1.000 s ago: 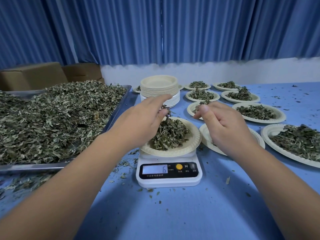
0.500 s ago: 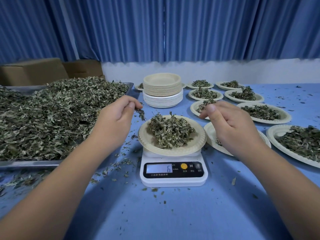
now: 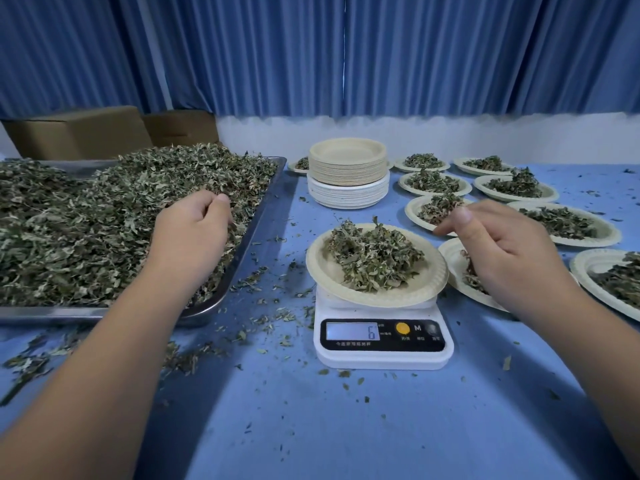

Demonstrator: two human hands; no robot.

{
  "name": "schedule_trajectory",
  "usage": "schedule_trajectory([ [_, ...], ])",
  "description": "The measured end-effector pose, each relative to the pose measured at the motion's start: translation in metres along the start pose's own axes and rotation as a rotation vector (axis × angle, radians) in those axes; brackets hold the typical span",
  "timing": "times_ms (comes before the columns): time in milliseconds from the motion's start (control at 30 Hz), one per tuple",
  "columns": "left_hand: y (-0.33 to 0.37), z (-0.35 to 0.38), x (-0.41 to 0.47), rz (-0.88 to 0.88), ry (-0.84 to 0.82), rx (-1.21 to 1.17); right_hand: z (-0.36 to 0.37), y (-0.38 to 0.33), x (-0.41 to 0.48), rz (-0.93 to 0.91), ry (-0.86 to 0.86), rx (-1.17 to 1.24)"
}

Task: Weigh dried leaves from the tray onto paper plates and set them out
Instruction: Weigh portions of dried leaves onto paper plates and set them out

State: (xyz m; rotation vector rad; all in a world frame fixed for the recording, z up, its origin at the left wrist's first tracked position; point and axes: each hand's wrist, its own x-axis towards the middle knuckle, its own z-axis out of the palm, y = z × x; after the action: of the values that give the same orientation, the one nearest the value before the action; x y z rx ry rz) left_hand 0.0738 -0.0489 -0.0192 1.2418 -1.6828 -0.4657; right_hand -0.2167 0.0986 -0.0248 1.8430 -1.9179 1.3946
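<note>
A steel tray (image 3: 257, 219) at the left is heaped with dried leaves (image 3: 86, 220). My left hand (image 3: 190, 233) hovers over the tray's right part, its fingers curled and its tips pinched together over the pile. A white scale (image 3: 381, 355) in the middle shows 6 and carries a paper plate (image 3: 429, 284) with a mound of leaves (image 3: 374, 261). My right hand (image 3: 502, 251) floats just right of that plate with loosely bent fingers, holding nothing.
A stack of paper plates (image 3: 348, 174) stands behind the scale. Several filled plates (image 3: 568, 223) cover the table's right side, one under my right hand. Loose leaf bits litter the blue table (image 3: 346, 427). Cardboard boxes (image 3: 76, 133) sit behind the tray.
My left hand pinched a few leaves off the plate on the scale and carried them left over the tray. My right hand stayed put. The scale still reads 6.
</note>
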Motion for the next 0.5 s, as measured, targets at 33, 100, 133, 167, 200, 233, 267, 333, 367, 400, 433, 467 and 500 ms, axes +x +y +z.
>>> schedule_trajectory([
  [33,0.001,0.001,-0.001,0.011,-0.004,0.010,0.000,-0.001,0.000,0.003,-0.001,0.007],
  [100,0.005,0.003,-0.005,0.043,-0.005,0.010,0.001,-0.001,-0.001,-0.002,-0.003,0.017],
  [133,0.008,0.004,-0.007,0.062,-0.007,-0.003,0.001,-0.002,-0.001,-0.003,-0.002,0.020],
  [167,0.011,0.006,-0.009,0.086,-0.009,-0.017,0.002,-0.002,0.000,-0.003,-0.002,0.021],
  [200,0.016,0.008,-0.012,0.113,-0.012,-0.032,0.002,-0.002,0.000,-0.003,-0.004,0.020],
  [233,0.021,0.011,-0.015,0.147,-0.018,-0.047,0.002,-0.002,0.000,-0.006,-0.008,0.020],
  [267,0.027,0.014,-0.018,0.188,-0.030,-0.061,0.002,-0.002,0.000,-0.011,-0.013,0.021],
  [333,0.040,0.022,-0.022,0.282,-0.054,-0.089,0.002,-0.002,-0.001,-0.015,-0.018,0.023],
  [367,0.048,0.025,-0.023,0.332,-0.059,-0.107,0.002,-0.002,-0.001,-0.011,-0.019,0.027],
  [400,0.056,0.028,-0.023,0.387,-0.066,-0.122,0.002,-0.002,-0.001,-0.004,-0.019,0.032],
  [433,0.065,0.032,-0.022,0.447,-0.080,-0.124,0.002,-0.002,-0.001,0.000,-0.018,0.034],
  [467,0.074,0.035,-0.020,0.506,-0.109,-0.101,0.001,-0.001,-0.001,-0.001,-0.018,0.033],
  [500,0.082,0.039,-0.018,0.555,-0.161,-0.054,0.001,-0.001,-0.001,-0.004,-0.019,0.032],
])
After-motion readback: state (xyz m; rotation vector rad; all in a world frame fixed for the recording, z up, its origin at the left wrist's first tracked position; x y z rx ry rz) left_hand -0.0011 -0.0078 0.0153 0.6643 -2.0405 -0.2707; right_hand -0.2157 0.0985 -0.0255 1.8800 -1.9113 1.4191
